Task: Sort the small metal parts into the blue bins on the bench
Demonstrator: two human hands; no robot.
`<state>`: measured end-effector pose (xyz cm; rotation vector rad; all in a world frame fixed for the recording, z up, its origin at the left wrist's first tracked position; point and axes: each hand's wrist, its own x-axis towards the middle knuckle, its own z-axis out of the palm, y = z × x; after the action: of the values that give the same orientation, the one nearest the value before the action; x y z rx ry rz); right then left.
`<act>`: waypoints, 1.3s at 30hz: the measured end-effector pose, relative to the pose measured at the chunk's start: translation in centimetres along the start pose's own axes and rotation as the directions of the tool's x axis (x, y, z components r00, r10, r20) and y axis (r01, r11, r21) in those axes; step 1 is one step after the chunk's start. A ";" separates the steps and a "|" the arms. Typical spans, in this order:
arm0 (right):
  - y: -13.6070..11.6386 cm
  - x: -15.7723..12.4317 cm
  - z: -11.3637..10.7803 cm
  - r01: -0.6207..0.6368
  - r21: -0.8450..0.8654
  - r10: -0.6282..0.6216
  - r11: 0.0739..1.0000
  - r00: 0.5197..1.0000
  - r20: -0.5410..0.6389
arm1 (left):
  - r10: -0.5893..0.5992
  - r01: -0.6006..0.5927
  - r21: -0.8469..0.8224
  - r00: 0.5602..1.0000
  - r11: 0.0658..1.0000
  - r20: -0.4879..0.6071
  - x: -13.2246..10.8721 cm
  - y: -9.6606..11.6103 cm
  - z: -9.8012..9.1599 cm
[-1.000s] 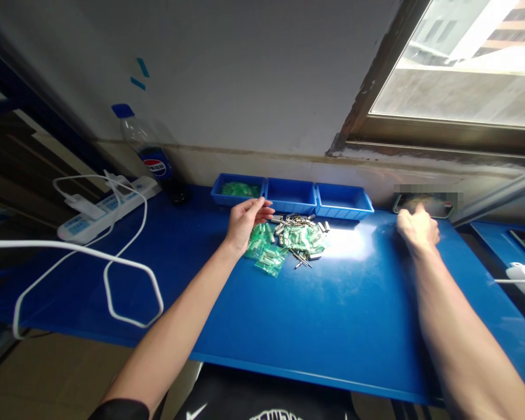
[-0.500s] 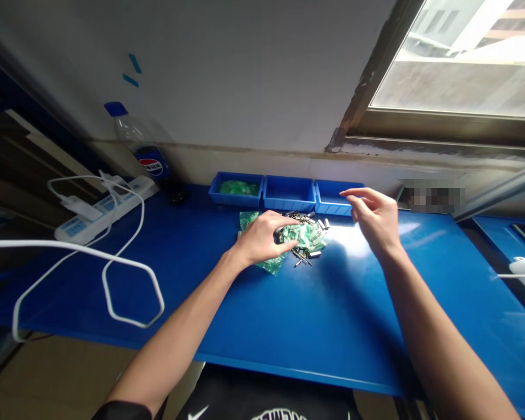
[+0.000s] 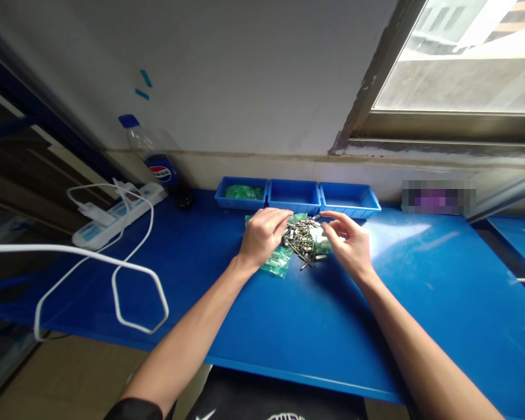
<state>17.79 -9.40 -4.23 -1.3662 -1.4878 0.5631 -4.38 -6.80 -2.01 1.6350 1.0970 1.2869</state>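
On the blue table, a pile of small metal pen-like parts (image 3: 303,240) lies between my two hands. My left hand (image 3: 262,236) is at the pile's left side, fingers together and curled over; whatever they hold is hidden. Beneath it, green plastic packets (image 3: 276,262) stick out towards me, and more green shows behind it. My right hand (image 3: 352,242) is at the pile's right edge, with index finger and thumb apart. Below its thumb lies another green packet (image 3: 324,244), partly covered by the fingers. Small white pieces (image 3: 321,257) lie beside that packet.
Behind the pile stand three blue bins in a row: the left bin (image 3: 241,202) holds green packets, beside the middle bin (image 3: 294,205) and right bin (image 3: 350,209). Further left are a cola bottle (image 3: 161,169), a power strip (image 3: 122,213) and a looping white cable (image 3: 135,268).
My right hand has come down and left from near the right bin to the pile. My left hand has curled closed. Green packets no longer cover the pile's middle, so more metal parts show.
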 end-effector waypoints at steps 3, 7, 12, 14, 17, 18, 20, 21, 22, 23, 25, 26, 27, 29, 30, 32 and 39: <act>-0.6 -0.1 0.5 0.053 0.045 -0.054 0.998 0.998 0.033 | -0.029 0.024 -0.050 0.995 0.998 -0.096 0.0 0.4 0.2; -1.4 -0.5 0.9 -0.116 0.283 0.067 0.952 0.982 0.179 | -0.106 0.098 -0.182 0.994 0.978 -0.038 0.0 0.1 0.6; -2.0 -0.4 1.0 -0.249 0.374 0.172 0.893 0.959 0.227 | -0.167 0.211 -0.249 0.968 0.945 0.185 0.1 -0.3 0.5; -2.0 -0.3 0.9 -0.256 0.384 0.177 0.887 0.957 0.229 | -0.183 0.264 -0.244 0.933 0.933 0.309 0.1 -0.3 0.3; -1.8 -0.2 0.9 -0.240 0.365 0.185 0.900 0.966 0.181 | -0.233 0.315 -0.262 0.925 0.912 0.301 0.4 -0.5 0.0; -1.6 -0.2 0.9 -0.223 0.335 0.183 0.915 0.972 0.147 | -0.264 0.331 -0.288 0.932 0.898 0.250 0.7 -0.7 -0.1; -1.3 -0.2 0.8 -0.178 0.217 0.164 0.960 0.983 0.078 | -0.341 0.356 -0.391 0.934 0.849 0.112 1.3 -1.4 -0.5; -1.1 -0.2 0.7 -0.152 0.137 0.147 0.979 0.988 0.051 | -0.391 0.363 -0.470 0.919 0.804 0.041 1.7 -1.7 -0.7; -1.0 -0.2 0.6 -0.129 0.059 0.128 0.990 0.991 0.029 | -0.440 0.357 -0.551 0.898 0.754 -0.021 2.1 -2.1 -1.1; -0.9 -0.1 0.5 -0.107 -0.007 0.107 0.994 0.994 0.012 | -0.475 0.336 -0.626 0.878 0.704 -0.063 2.4 -2.4 -1.4; -0.6 0.0 0.2 -0.049 -0.102 0.048 0.994 0.999 -0.009 | -0.512 0.309 -0.725 0.856 0.615 -0.070 3.0 -2.9 -2.1; -0.5 0.0 0.1 -0.003 -0.147 0.002 0.989 1.000 -0.005 | -0.532 0.320 -0.751 0.845 0.577 -0.049 3.1 -3.0 -2.4; -0.3 0.1 0.0 0.051 -0.202 -0.050 0.978 0.999 0.013 | -0.549 0.336 -0.764 0.835 0.551 -0.028 3.2 -3.1 -2.5; 0.0 0.1 -0.2 0.155 -0.329 -0.138 0.931 0.988 0.076 | -0.579 0.377 -0.756 0.815 0.535 -0.003 3.1 -3.0 -2.6; 0.1 0.1 -0.3 0.187 -0.384 -0.157 0.904 0.982 0.110 | -0.583 0.392 -0.740 0.813 0.547 -0.001 2.9 -2.9 -2.4; 0.4 0.0 -0.3 0.200 -0.449 -0.147 0.871 0.978 0.150 | -0.559 0.408 -0.684 0.829 0.604 0.001 2.5 -2.6 -2.0; 0.9 -0.1 0.2 0.133 -0.208 -0.122 0.969 0.990 0.067 | -0.421 0.374 -0.490 0.907 0.788 0.015 1.4 -1.3 -0.6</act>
<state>17.98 -9.23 -5.08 -1.4140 -1.7057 0.3700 -5.05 -4.98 -2.67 0.9137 1.0033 1.2327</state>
